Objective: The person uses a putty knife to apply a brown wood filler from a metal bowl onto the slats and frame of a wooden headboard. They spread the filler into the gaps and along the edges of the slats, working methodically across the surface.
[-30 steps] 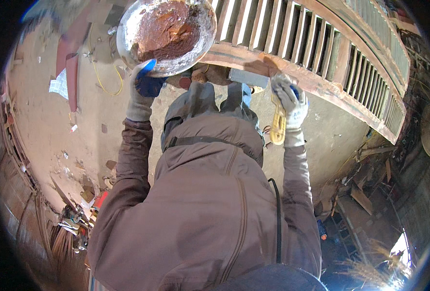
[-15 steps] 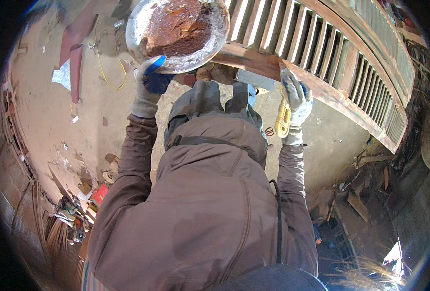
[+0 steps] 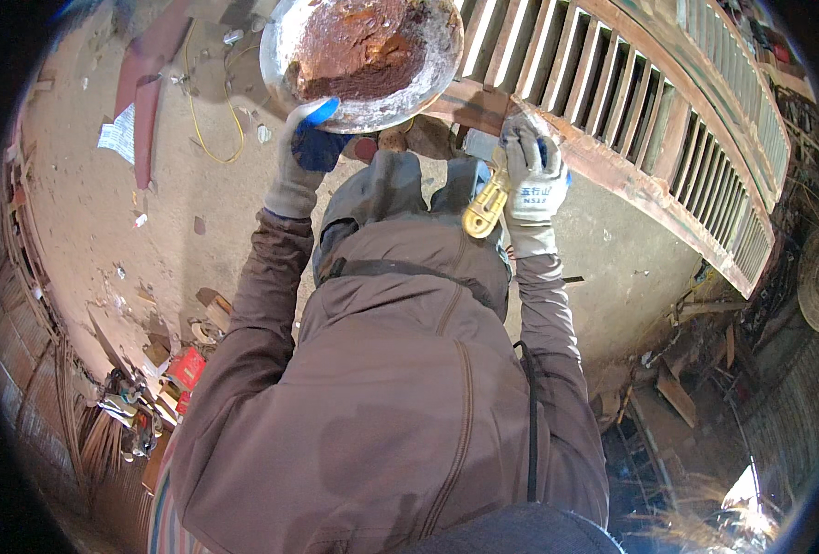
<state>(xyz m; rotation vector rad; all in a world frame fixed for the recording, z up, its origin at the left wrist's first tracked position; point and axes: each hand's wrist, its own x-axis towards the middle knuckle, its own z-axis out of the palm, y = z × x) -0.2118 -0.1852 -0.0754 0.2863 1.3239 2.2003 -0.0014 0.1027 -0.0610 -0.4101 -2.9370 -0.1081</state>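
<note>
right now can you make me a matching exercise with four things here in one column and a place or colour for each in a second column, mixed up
Things:
1. metal bowl
2. yellow-handled tool
3. slatted wooden frame
4. yellow cord

Places or colours:
a. lying on the ground at upper left
b. gripped in the right hand
c. reddish-brown, running across the upper right
d. held up by the left hand, with rust-coloured paste inside

Pairs: 1-d, 2-b, 3-c, 4-a

A brown padded jacket [image 3: 400,406] fills the lower middle of the frame, with stitched seams and a dark strap across the chest. Toward the top, the left hand [image 3: 303,157] wears a grey knit glove with blue coating; the right hand [image 3: 531,180] wears a matching glove with dark lettering on its back.
</note>
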